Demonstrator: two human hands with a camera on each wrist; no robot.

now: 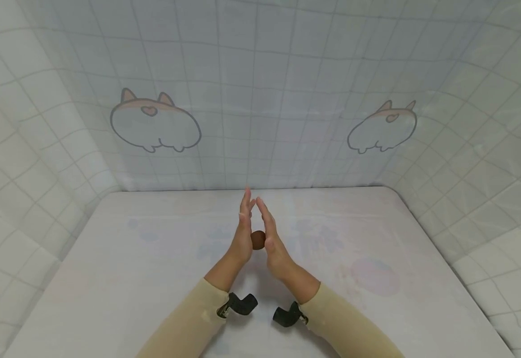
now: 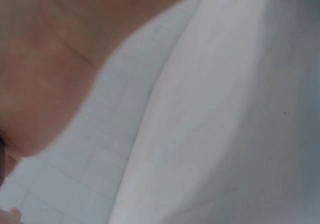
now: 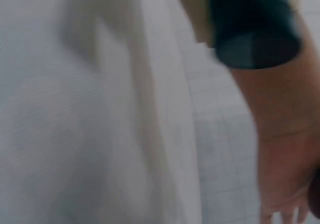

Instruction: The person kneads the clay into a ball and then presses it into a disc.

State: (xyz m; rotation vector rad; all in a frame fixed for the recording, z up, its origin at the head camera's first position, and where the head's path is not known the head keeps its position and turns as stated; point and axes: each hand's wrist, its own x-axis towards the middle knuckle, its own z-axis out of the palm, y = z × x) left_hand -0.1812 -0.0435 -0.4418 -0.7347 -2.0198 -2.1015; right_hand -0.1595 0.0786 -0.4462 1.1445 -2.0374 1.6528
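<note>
A small round brown ball [image 1: 258, 240] sits between two facing palms, above the white table, in the head view. My left hand [image 1: 243, 233] touches it from the left, fingers straight and directed away from me. From the right, my right hand [image 1: 274, 248] lies against it, its fingers also extended and leaning in toward the left fingertips. The two hands come close together at the tips and stand wider apart at the wrists. Only a dark red-brown sliver of the ball [image 3: 315, 196] shows at the right wrist view's edge.
Beige sleeves cover both forearms, each with a black wrist camera [image 1: 243, 304] on its inner side. The table [image 1: 121, 278] has a pale printed cloth. A grid-patterned curtain [image 1: 273, 99] with two cartoon animal drawings surrounds its back and sides.
</note>
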